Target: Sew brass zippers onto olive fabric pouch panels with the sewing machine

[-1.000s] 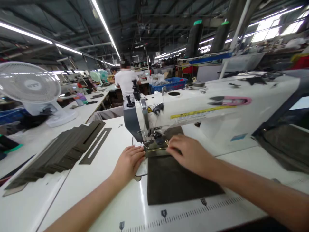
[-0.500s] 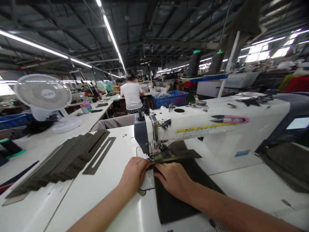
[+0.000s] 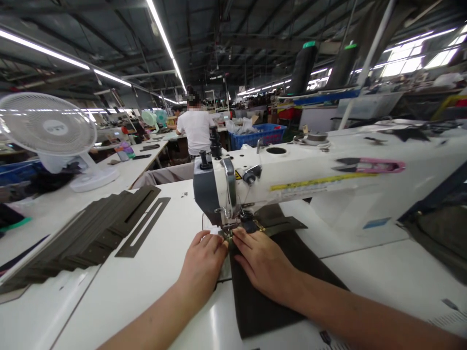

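Observation:
A dark olive fabric panel (image 3: 262, 311) lies under the head of a white sewing machine (image 3: 292, 175). A narrow strip (image 3: 288, 225) of the same cloth crosses its upper part and runs beneath the presser foot (image 3: 228, 228). My left hand (image 3: 206, 257), fingers bent and closed, grips the fabric's edge just left of the needle area. My right hand (image 3: 264, 260) pinches the fabric close to the foot, its wrist over the panel. Both sets of fingertips nearly meet there, and the cloth between them is mostly hidden.
Left on the table are a fanned stack of slotted dark pieces (image 3: 83, 238) and one separate slotted piece (image 3: 144, 227). A white fan (image 3: 51, 126) stands behind them. Pink-handled thread snips (image 3: 372, 165) rest against the machine arm. A person in a white shirt (image 3: 197, 131) is farther back.
My right hand's fingers have moved up and closer to the presser foot. My left hand has shifted slightly left and stays at the fabric edge. The camera view has moved nearer the machine.

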Available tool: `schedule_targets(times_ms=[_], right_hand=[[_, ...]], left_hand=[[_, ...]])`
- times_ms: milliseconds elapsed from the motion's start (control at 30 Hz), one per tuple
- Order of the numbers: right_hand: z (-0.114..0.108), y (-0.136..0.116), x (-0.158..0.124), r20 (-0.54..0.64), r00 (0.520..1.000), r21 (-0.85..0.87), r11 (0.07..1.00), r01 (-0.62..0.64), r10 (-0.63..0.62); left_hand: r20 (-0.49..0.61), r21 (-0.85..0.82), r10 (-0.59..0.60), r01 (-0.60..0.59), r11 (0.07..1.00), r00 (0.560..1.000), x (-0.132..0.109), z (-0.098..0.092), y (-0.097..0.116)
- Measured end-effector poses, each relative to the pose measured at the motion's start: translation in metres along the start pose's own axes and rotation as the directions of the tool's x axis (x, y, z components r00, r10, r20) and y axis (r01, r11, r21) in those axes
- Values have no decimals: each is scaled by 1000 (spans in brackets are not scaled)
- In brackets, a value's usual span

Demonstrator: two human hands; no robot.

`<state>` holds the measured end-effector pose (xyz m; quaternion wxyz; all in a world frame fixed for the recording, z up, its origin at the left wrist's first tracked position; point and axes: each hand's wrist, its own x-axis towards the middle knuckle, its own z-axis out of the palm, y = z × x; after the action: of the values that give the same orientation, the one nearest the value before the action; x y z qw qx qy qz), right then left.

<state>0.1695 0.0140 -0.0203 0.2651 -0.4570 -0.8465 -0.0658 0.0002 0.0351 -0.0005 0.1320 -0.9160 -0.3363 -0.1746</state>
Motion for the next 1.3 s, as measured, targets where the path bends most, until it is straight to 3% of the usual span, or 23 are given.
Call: schedule_targets(times_ms=[167, 500, 1300], right_hand=[[-3, 2, 2, 31, 999, 9, 1000, 11, -11], [0, 5, 3, 27, 1000, 65, 998, -2, 0], [3, 12, 10, 45, 999, 70, 998, 3, -6]], left_hand=[[22, 36, -4, 3, 999, 1000, 3, -1, 3], [-95, 7, 48, -48, 999, 994, 3, 10, -6], [-92, -46, 19, -23, 999, 996, 8, 11, -12]])
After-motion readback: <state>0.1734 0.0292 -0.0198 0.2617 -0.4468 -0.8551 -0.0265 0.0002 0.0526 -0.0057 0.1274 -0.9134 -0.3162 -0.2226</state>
